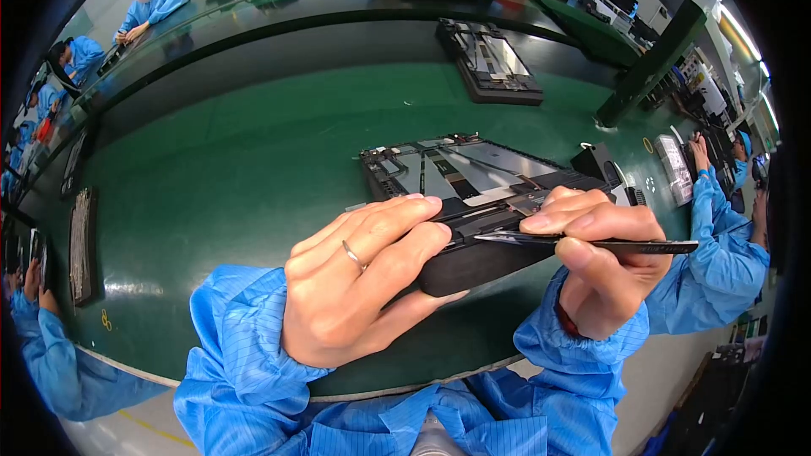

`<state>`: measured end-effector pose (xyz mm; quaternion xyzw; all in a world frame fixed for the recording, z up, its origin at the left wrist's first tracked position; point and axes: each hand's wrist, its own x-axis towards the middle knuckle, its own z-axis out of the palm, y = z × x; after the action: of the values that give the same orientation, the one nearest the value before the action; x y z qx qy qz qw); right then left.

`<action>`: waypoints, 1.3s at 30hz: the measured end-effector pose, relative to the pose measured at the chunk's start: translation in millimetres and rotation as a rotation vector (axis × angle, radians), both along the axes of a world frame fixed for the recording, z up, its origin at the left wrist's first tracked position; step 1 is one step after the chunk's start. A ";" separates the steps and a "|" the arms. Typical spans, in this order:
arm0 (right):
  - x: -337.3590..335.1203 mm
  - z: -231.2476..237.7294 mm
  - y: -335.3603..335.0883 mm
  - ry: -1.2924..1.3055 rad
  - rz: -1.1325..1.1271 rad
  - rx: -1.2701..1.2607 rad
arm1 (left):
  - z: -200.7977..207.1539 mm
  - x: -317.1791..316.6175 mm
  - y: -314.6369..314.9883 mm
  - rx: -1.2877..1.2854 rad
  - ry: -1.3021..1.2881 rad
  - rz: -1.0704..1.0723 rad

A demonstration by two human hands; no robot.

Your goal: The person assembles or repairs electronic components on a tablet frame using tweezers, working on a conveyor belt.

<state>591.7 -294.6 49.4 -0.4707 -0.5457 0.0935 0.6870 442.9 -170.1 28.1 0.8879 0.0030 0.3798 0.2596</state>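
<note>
In front of me lies an opened tablet-like device [456, 171], its silver inner plates, dark flat cables and small boards exposed. It rests in a thick black holder [486, 272], tilted away to the upper left. My left hand [359, 270], with a ring on one finger, grips the holder's near left corner; fingers press on top and the thumb lies along the front side. Black tweezers [629, 246] are pinched in my right hand [604, 245]. Their pale, pointed tips reach left over the device's near edge. Whether the tips grip any part is too small to tell.
A second opened device in a black holder [494, 63] sits farther back on the green mat [220, 160]. Right of my work stand a small black stand [598, 160] and a clear tray [673, 171]. A dark post [650, 63] rises behind. Co-workers in blue sit on both sides.
</note>
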 end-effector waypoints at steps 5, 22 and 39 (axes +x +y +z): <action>2.3 0.2 -6.2 0.016 0.006 0.025 | 1.4 1.7 -6.6 0.007 0.003 0.002; 5.0 2.9 -5.8 -0.043 -0.085 -0.023 | -0.1 12.6 -7.7 0.009 -0.074 0.027; 3.3 5.2 -4.8 -0.048 -0.064 -0.046 | -0.5 13.5 -5.8 0.316 -0.065 0.080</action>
<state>595.0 -299.4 54.7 -0.5058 -0.5444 0.0728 0.6653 456.4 -175.9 27.6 0.9041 -0.0296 0.4142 0.1013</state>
